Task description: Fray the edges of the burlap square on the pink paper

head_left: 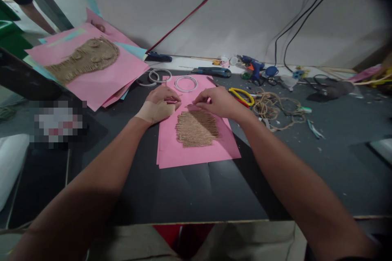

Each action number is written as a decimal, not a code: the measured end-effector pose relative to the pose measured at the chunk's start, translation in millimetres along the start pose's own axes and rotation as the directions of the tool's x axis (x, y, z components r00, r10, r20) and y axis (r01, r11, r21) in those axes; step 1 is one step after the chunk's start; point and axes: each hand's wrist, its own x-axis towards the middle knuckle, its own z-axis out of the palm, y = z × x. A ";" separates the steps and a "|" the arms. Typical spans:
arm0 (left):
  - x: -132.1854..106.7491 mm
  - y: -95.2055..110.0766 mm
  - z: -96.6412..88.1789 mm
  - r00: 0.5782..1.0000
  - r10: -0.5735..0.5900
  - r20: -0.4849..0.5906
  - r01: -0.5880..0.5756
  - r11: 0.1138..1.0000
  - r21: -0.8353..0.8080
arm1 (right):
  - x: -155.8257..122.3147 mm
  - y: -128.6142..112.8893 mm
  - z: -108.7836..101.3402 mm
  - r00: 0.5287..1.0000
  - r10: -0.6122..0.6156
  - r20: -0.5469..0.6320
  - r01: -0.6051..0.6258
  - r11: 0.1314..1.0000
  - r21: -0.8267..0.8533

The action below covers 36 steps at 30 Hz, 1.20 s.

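Observation:
In the head view, a patch of brown twine strands (197, 128), laid side by side in rows, lies on pink paper (199, 159) in front of me. Just beyond its far left corner is my left hand (159, 104), closed in a pinch, with a tan wrap around palm and wrist. My right hand (216, 100) is above the patch's far right side, thumb and fingers pinched together. What either pinch holds is too small to make out. Between and beyond the hands, a pale ring (186, 77) rests on the paper.
Two more rings (159, 69) lie left of the paper. A twine-covered shape (92, 55) sits on stacked pink sheets. Along the wall are a utility knife (212, 72) and a blue glue gun (254, 65). Yellow-handled scissors (241, 96) and tangled twine (272, 106) lie right. A person's leg shows upper left.

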 end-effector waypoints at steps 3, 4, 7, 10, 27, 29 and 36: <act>0.1 -2.1 1.6 1.000 0.001 0.006 -0.001 1.000 0.007 | 0.7 -1.0 5.1 1.000 0.015 -0.025 -0.014 0.998 0.067; 0.2 -2.4 1.6 1.000 0.003 0.015 -0.003 1.000 0.007 | 0.9 -1.1 7.2 0.999 0.016 -0.036 -0.012 0.995 0.098; 1.0 -1.6 0.0 0.999 0.000 0.050 -0.001 1.000 0.011 | 1.7 -0.4 13.1 0.998 -0.011 -0.060 0.023 0.979 0.201; 1.9 0.1 -2.1 0.996 -0.006 0.085 0.004 1.000 0.024 | 2.2 0.3 16.6 0.998 -0.054 -0.045 0.065 0.957 0.283; 3.0 4.9 -4.1 0.993 -0.036 0.114 0.032 0.999 0.044 | 4.6 -1.8 29.3 0.996 -0.077 -0.054 0.077 0.997 -0.002; 2.0 3.5 -3.1 0.994 -0.036 0.100 0.033 0.999 0.025 | 4.4 -1.6 30.6 0.994 -0.082 -0.074 0.086 0.995 0.041; 1.5 1.1 -1.5 0.994 -0.046 0.097 0.044 0.999 0.026 | 3.8 -5.9 31.9 0.994 -0.075 -0.074 0.082 0.991 0.105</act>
